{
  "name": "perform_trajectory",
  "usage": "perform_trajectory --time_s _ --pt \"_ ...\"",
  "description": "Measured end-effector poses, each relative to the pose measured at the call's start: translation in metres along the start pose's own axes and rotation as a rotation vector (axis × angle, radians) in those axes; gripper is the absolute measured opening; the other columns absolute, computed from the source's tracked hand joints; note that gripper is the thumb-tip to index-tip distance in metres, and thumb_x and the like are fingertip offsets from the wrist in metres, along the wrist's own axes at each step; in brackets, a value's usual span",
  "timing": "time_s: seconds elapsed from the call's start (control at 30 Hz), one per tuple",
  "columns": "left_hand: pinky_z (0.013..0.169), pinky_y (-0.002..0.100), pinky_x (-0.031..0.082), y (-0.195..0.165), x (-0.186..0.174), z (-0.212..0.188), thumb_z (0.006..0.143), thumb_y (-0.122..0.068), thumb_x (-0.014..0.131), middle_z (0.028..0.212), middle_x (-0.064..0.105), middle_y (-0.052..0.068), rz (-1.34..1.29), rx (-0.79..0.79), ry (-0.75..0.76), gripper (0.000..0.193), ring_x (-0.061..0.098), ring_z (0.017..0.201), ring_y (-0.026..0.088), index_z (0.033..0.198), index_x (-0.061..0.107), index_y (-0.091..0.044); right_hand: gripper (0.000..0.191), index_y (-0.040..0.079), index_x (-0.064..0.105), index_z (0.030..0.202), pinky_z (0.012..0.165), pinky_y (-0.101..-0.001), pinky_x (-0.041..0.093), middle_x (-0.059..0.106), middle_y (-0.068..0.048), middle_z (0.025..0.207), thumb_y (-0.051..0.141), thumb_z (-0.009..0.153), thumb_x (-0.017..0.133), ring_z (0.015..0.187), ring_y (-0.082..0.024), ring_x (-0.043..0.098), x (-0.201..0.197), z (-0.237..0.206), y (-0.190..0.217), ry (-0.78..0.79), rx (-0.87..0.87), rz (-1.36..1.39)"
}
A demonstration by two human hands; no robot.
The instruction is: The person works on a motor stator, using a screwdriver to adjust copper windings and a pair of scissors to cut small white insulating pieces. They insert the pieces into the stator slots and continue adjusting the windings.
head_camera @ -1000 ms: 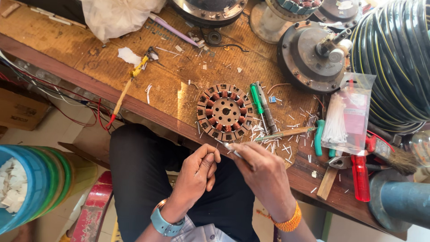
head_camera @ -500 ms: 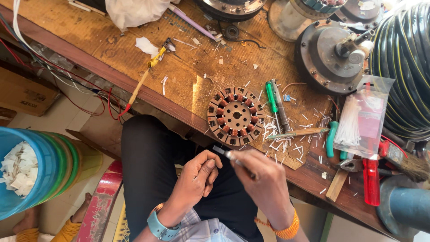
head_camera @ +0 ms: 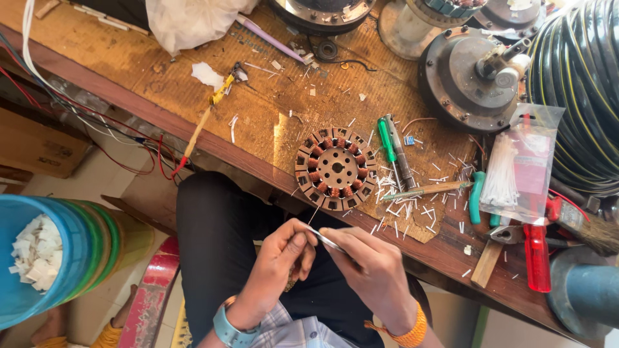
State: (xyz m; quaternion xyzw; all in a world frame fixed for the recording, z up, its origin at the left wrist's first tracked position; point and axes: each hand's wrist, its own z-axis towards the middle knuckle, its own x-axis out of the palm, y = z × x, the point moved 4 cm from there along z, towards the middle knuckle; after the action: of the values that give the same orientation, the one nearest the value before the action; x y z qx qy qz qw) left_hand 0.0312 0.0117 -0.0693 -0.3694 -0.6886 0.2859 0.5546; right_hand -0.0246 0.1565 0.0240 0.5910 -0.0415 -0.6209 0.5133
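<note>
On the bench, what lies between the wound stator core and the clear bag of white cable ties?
In the head view, between the stator core and the bag lie a green-handled screwdriver, a wooden-handled tool and scattered white scraps.

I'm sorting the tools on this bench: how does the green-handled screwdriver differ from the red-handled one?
The green-handled screwdriver is slim and lies beside the wound stator, in the middle of the workbench. The red-handled screwdriver has a thicker, clear red handle and lies near the bench's front edge, below the bag of white ties. Both lie flat and untouched; both hands are busy in front of the bench.
</note>
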Motion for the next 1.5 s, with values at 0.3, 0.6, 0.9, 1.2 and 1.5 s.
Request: perform_trajectory --time_s 0.3,0.6,0.9,1.2,1.5 --pt "0.073 0.034 0.056 -0.078 0.026 0.001 0.085 -0.001 0.068 0.1 0.069 0.008 1.503 0.863 -0.093 0.05 0.062 0.092 0.024 0.134 0.062 0.005 0.021 0.004 0.078 0.102 0.06 -0.0239 0.055 0.078 -0.007 0.087 0.004 0.081 0.079 0.069 -0.011 0.073 -0.017 -0.038 -0.023 -0.148 0.233 0.077" --pt "0.062 0.035 0.054 -0.069 0.016 0.005 0.084 -0.003 0.065 0.078 0.067 0.008 1.61 0.495 -0.058 0.006 0.067 0.076 0.025 0.09 0.064 -0.002 0.02 0.002 0.076 0.103 0.06 -0.0274 0.052 0.073 -0.008 0.083 0.004 0.084 0.08 0.064 -0.014 0.066 -0.011 -0.029 -0.018 -0.241 0.258 0.064" --pt "0.04 0.02 0.039 -0.002 -0.004 0.019 0.107 -0.018 0.049 0.065 0.056 0.004 -0.457 -0.251 0.03 0.025 0.055 0.052 0.012 0.091 0.058 0.0 0.017 0.0 0.074 0.102 0.064 -0.0301 0.055 0.074 -0.011 0.089 0.004 0.086 0.078 0.071 -0.02 0.071 0.002 -0.009 -0.008 -0.239 0.198 -0.012" --pt "0.041 0.019 0.037 0.032 -0.011 0.016 0.108 -0.018 0.048 0.068 0.054 0.005 -0.717 -0.212 -0.018 0.024 0.052 0.054 0.012 0.094 0.056 0.0 0.017 0.004 0.074 0.102 0.067 -0.0292 0.06 0.076 -0.009 0.095 0.001 0.085 0.077 0.078 -0.02 0.076 0.017 -0.004 -0.003 -0.166 0.089 -0.073" --pt "0.039 0.017 0.035 0.038 -0.005 0.017 0.106 -0.018 0.049 0.068 0.053 0.003 -0.745 -0.257 0.01 0.02 0.051 0.052 0.009 0.095 0.056 -0.003 0.027 0.003 0.073 0.107 0.066 -0.0299 0.059 0.075 -0.01 0.095 -0.004 0.081 0.076 0.077 -0.021 0.075 0.016 -0.001 0.0 -0.148 0.025 -0.183"
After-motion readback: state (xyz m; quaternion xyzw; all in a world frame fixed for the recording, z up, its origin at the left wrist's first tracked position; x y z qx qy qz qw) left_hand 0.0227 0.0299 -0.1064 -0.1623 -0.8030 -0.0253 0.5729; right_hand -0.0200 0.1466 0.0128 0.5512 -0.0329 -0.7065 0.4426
